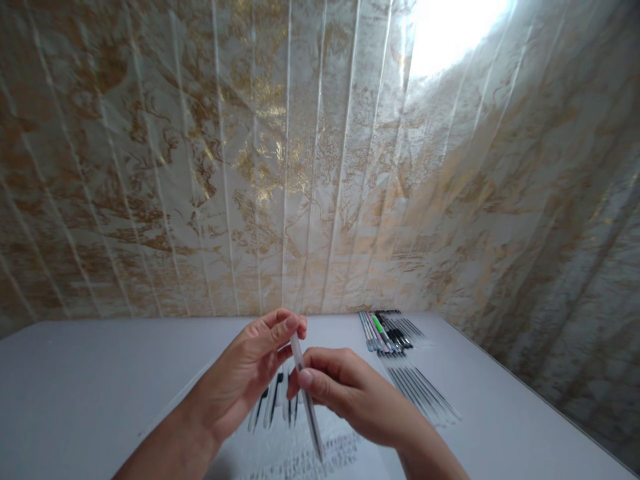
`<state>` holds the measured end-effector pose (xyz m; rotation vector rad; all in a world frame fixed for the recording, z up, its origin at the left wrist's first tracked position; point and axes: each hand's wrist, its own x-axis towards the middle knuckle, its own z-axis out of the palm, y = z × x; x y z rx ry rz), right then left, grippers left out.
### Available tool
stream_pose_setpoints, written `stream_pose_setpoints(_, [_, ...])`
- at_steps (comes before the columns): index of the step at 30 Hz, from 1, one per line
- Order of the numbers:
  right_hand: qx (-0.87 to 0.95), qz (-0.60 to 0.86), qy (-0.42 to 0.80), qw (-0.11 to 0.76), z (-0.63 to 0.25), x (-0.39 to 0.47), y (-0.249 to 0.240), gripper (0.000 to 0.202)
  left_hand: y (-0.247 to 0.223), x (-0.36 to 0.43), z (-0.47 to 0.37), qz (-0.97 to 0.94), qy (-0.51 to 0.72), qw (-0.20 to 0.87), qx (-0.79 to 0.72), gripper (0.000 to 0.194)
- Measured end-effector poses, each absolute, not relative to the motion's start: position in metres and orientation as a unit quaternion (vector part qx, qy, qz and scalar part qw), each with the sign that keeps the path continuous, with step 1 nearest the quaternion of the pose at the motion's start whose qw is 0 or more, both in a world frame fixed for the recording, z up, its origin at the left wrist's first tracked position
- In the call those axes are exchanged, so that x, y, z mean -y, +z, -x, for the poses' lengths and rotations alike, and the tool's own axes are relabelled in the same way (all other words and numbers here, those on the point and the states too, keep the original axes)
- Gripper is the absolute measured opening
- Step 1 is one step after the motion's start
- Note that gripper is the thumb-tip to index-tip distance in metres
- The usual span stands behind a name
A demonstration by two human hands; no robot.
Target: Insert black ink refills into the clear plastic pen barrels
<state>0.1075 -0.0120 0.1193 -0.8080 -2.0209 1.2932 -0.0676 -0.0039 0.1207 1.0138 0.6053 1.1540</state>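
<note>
A pen with a translucent whitish barrel and a dark core slants down between my hands, its lower tip pointing toward me. Thumb and fingers of my left hand pinch around its upper end and partly hide it. My right hand grips the barrel near the middle, between thumb and curled fingers. Just behind and below the hands, several clear pen barrels with black parts lie side by side, partly covered by my fingers. Under them is a sheet of paper with dark writing on it.
On the white table, a row of thin dark-and-clear sticks, perhaps pen refills, lies to the right. Behind them are several pens, one bright green. A shiny patterned curtain hangs behind the table.
</note>
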Motion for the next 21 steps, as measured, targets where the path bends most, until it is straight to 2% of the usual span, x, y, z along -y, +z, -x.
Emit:
stream_pose_setpoints(5, [0.742,0.375,0.464,0.306,-0.101,0.011,0.111,0.041,0.123,0.002,0.07,-0.438,0.567,0.641,-0.275,0.024])
stream_pose_setpoints(13, [0.67,0.198,0.664,0.266,-0.103,0.013,0.113,0.042,0.121,0.003,0.069,-0.359,0.518,0.748,-0.206,0.016])
stream_pose_setpoints(16, [0.666,0.212,0.659,0.279,-0.103,0.013,0.109,0.034,0.124,0.007,0.068,-0.369,0.517,0.748,-0.195,0.013])
stream_pose_setpoints(21, [0.67,0.277,0.612,0.315,-0.094,0.014,0.109,0.027,0.129,0.01,0.07,-0.438,0.519,0.695,-0.237,0.028])
